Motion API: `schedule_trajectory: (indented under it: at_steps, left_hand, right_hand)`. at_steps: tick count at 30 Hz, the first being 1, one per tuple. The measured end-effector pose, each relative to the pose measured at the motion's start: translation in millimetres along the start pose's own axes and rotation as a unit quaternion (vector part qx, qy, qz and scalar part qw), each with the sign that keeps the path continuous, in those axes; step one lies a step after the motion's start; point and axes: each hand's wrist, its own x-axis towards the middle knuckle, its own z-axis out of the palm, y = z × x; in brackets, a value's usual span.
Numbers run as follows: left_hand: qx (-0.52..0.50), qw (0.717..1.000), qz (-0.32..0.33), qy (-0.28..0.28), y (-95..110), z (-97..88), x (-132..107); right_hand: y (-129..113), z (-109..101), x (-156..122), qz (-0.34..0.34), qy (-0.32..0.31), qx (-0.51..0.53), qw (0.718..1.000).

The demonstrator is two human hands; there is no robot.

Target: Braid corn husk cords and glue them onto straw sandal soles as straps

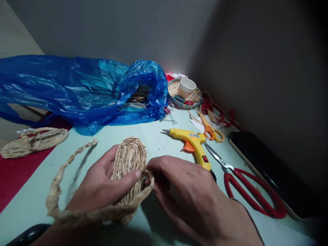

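With the left hand (99, 186) clasping the oval beige coiled-fibre pad (130, 158), right hand (188, 191) pinching the tan twisted-fibre strand (102, 214), even tension helps.

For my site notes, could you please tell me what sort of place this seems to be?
Probably a handicraft workspace, judging by the yellow glue gun, the red-handled scissors and the oval piece of coiled fibre cord.

Braided oval (130, 153) – rough, matt fibre; bag (87, 83): glossy plast.; glue gun (196, 141): smth. plast.
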Motion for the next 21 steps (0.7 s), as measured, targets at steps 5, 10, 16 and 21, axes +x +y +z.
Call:
schedule_trajectory:
  at_steps: [5, 10, 16, 21]
  left_hand:
    - [0.011, 1.0, 0.01, 0.014, 0, 4.3, 1]
    - [-0.018, 1.0, 0.022, 0.001, -5, 3.9, 1]
    - [-0.166, 0.984, -0.016, -0.067, -4, 0.8, -10]
    - [-0.206, 0.975, -0.036, -0.074, -3, -0.4, -14]
  right_hand:
    - [-2, -1, 0, 0.023, -0.018, 0.008, 1.0]
    - [2, -6, 0, 0.001, -0.055, 0.027, 0.998]
    - [12, -8, 5, -0.074, -0.026, 0.034, 0.996]
    - [16, -7, 9, -0.077, -0.009, 0.013, 0.997]
